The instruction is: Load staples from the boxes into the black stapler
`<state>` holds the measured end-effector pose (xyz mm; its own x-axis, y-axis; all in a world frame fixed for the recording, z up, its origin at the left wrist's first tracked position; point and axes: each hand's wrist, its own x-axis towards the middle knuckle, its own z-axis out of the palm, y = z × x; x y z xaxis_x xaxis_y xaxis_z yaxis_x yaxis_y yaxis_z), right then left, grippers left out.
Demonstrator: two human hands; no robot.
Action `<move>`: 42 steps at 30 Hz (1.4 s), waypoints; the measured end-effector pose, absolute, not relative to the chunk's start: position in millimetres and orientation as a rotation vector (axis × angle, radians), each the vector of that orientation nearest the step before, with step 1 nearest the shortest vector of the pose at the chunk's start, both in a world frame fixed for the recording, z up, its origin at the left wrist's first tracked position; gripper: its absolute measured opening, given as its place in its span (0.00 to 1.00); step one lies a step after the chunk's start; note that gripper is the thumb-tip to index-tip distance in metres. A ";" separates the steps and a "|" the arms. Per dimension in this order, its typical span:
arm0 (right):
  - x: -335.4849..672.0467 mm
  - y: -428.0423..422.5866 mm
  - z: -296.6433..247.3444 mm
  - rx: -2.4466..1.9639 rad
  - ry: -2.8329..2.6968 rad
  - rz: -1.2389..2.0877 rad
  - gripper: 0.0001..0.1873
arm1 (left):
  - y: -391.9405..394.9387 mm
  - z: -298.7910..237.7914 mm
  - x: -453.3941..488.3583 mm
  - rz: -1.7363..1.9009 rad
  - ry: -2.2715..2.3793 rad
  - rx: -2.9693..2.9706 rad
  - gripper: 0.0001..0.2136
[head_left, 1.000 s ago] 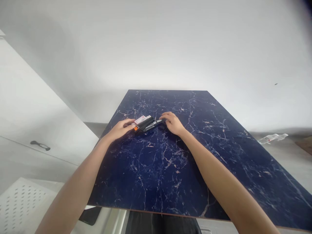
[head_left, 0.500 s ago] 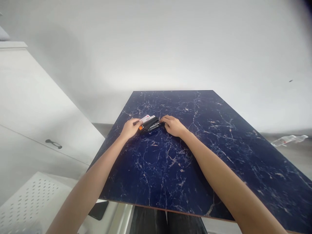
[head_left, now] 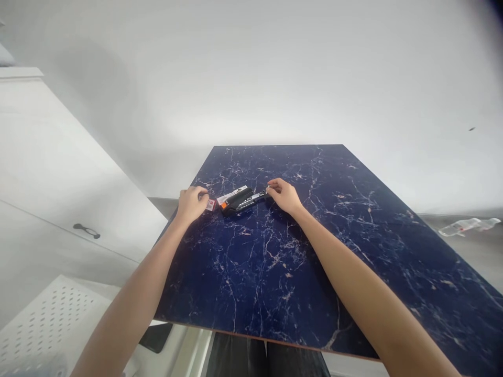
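A black stapler (head_left: pixel 238 201) with an orange patch at its left end lies on the dark blue marbled tabletop (head_left: pixel 251 267). From its right end sticks out a metal slide (head_left: pixel 258 196), whose tip is pinched in the closed fingers of my right hand (head_left: pixel 285 195). To the left, my left hand (head_left: pixel 192 203) is closed on a small red-and-white box (head_left: pixel 211 204), just beside the stapler. Behind the stapler lies a flat white strip-like packet (head_left: pixel 232 195), partly hidden by it.
A white cabinet (head_left: pixel 70 173) with a dark handle stands at the left. Below it are a white perforated surface (head_left: pixel 51 314) and a dark phone-like slab (head_left: pixel 156 336). Clear plastic (head_left: pixel 467 226) lies beyond the table's right edge. A pale wall (head_left: pixel 275 73) rises behind.
My left hand has moved left, carrying the small box away from the stapler. My right hand has shifted slightly right, and the metal slide now sticks out farther.
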<state>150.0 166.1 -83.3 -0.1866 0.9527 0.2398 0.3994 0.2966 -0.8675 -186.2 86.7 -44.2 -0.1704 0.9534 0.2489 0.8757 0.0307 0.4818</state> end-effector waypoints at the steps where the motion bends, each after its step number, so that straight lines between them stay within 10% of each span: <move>1: 149.3 165.7 -83.4 -1.232 -1.757 0.850 0.11 | 87.8 -46.0 -183.5 0.805 2.091 1.980 0.12; 13: 139.3 164.2 -67.5 -1.101 -1.343 1.065 0.17 | 76.5 -32.2 -155.8 1.420 1.587 1.433 0.23; 42: 87.6 122.1 -15.9 -0.978 -1.383 1.182 0.16 | 59.9 -27.2 -109.2 1.463 1.227 0.964 0.19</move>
